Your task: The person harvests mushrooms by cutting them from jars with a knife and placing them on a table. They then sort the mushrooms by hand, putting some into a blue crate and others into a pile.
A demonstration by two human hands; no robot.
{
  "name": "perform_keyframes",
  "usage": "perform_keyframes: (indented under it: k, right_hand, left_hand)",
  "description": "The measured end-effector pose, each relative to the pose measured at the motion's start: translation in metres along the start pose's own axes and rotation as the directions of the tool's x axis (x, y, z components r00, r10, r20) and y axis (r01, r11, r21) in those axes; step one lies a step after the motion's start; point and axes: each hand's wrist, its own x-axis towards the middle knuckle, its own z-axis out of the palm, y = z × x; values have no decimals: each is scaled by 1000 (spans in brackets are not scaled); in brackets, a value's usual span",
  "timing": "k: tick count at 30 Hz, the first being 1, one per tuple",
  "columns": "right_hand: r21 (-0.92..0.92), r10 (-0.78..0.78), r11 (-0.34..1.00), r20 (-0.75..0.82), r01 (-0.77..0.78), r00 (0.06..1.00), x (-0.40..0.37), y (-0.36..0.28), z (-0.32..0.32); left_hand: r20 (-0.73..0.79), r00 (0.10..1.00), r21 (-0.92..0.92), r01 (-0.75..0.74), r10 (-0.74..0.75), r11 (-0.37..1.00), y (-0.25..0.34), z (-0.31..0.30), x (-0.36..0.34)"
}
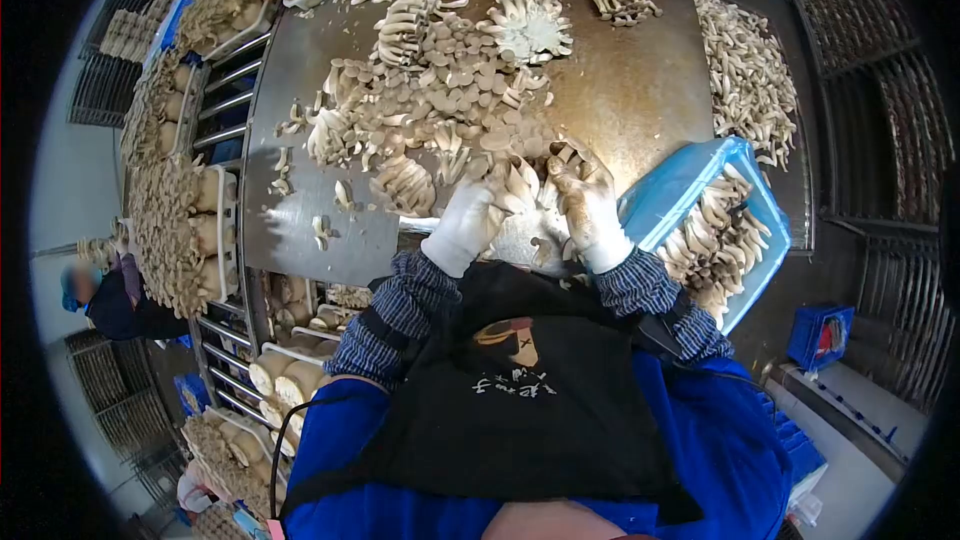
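Observation:
At the near edge of the metal table (640, 90), my left hand (470, 225) in a white glove is closed on pale-stemmed mushrooms (515, 188). My right hand (588, 202), its glove stained brown at the fingers, curls around the same small clump from the other side. Beyond both hands spreads a heap of brown-capped mushrooms (440, 85). One upturned cluster (528, 28) shows its white cut base. Left of my left hand lies another clump of mushrooms (404, 186). The fingertips are partly hidden among the stems.
Right of my hands, a blue-lined crate (655, 190) holds loose mushrooms. More mushrooms fill a bin (745, 75) beyond it. A roller conveyor (228, 95) on the left carries crates of mushroom bottles (205, 215). A co-worker (120, 295) is at the far left.

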Motion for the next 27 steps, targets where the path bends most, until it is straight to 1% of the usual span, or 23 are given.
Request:
perform_keyframes:
  k: [1, 3, 5, 6, 7, 9, 10, 11, 12, 13, 14, 15, 16, 17, 19, 20, 21, 22, 23, 24, 25, 26, 27]
  right_hand:
    - [3, 5, 1000, 3, -5, 1000, 2, -2, -4]
    - [-118, 48, 992, 34, -44, 998, 6, -6, -9]
    - [-128, 69, 990, 64, -60, 996, 10, -5, -6]
    - [-230, 73, 973, 197, -26, 978, 11, -2, -5]
    - [-325, 88, 946, 323, 22, 942, 11, 0, -6]
    - [-289, 117, 957, 325, -19, 939, 13, 2, -11]
    - [-250, 198, 960, 274, -129, 941, 16, -3, -11]
    - [-205, 278, 951, 227, -233, 933, 17, -7, -12]
    - [-207, 276, 951, 223, -231, 935, 18, -8, -14]
    - [122, 315, 930, 217, -346, 924, 18, -9, -15]
    - [438, 351, 797, 224, -415, 909, 17, -9, -16]
    - [703, 378, 567, 241, -429, 894, 15, -10, -19]
    - [658, 413, 583, 266, -477, 871, 9, -14, -24]
    - [669, 406, 591, 235, -450, 883, 9, -4, -36]
    - [664, 162, 608, 433, -435, 887, 8, 31, -90]
    - [614, 231, 751, 97, -241, 968, 4, 37, -105]
    - [524, 231, 835, -59, -167, 971, -15, -13, -96]
    - [229, 146, 968, -189, -101, 971, -26, -27, -125]
    - [-91, 46, 993, -274, -74, 961, -35, -39, -154]
    - [-490, -219, 872, -349, 22, 911, -37, -47, -183]
    - [-539, -219, 842, -351, -6, 911, -46, -67, -218]
    - [-695, -446, 705, -285, 137, 849, -47, -73, -252]
    - [-666, -385, 744, -370, 47, 846, -64, -95, -266]
  left_hand:
    - [-30, 1000, -90, -7, 4, 996, 0, -2, 4]
    - [-39, 998, -33, 49, -50, 998, 2, 4, 4]
    - [-96, 995, 128, 4, 8, 992, 1, 14, 1]
    - [-53, 998, 235, -3, 16, 972, 1, 12, 0]
    - [-54, 999, 236, 3, 10, 972, -2, 13, -1]
    - [-114, 987, 679, -4, 111, 734, -9, 16, -2]
    - [-113, 990, 738, 24, 89, 674, -7, 13, 0]
    - [-110, 990, 737, 23, 87, 676, -3, 11, 2]
    - [-111, 993, 661, 51, 30, 748, 6, 19, 2]
    - [-105, 994, 579, 84, -28, 811, 13, 22, 1]
    - [-5, 1000, 474, 8, -7, 881, 16, 14, 1]
    - [1, 1000, 473, 13, -15, 881, 14, 0, 0]
    - [3, 996, 594, -72, 87, 801, 9, -13, 1]
    - [30, 984, 697, -146, 175, 702, 4, -24, 4]
    - [-35, 969, 520, -191, 244, 833, -6, -8, -3]
    - [-151, 979, 387, -66, 134, 920, -12, -31, 2]
    - [-258, 966, 245, 60, 5, 968, -12, -60, 8]
    - [-294, 954, 639, 150, 59, 754, -3, -62, -6]
    - [-193, 965, 827, 63, 177, 559, -7, -90, -5]
    - [-174, 958, 810, 8, 228, 586, -6, -68, -10]
    - [-221, 927, 812, 2, 303, 584, -10, -40, -13]
    - [-207, 963, 761, 47, 174, 647, -9, -45, -11]
    - [-185, 982, 709, 102, 44, 698, -1, -57, -10]
